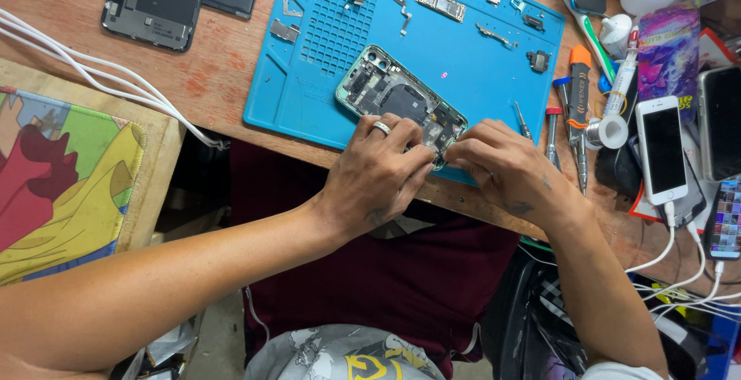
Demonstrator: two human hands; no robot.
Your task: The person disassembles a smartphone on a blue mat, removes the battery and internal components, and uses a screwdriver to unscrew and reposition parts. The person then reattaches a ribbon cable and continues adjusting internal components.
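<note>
Both hands are curling over the near end of an opened green phone chassis (397, 98) lying on the blue repair mat (471, 63): the ringed left hand (376, 175) and right hand (505, 167) are pinching at its lower edge, fingertips nearly meeting; what they are gripping is hidden

Both hands, left hand (376, 170) and right hand (502, 165), pinched the near end of an opened green-framed phone body (397, 102) lying on the blue rubber repair mat (478, 71)

This is a phone repair workshop: a blue repair mat (494, 71) with small parts, screwdrivers (575, 110), an opened phone (397, 98) and several other phones on a wooden bench (216, 79).
</note>
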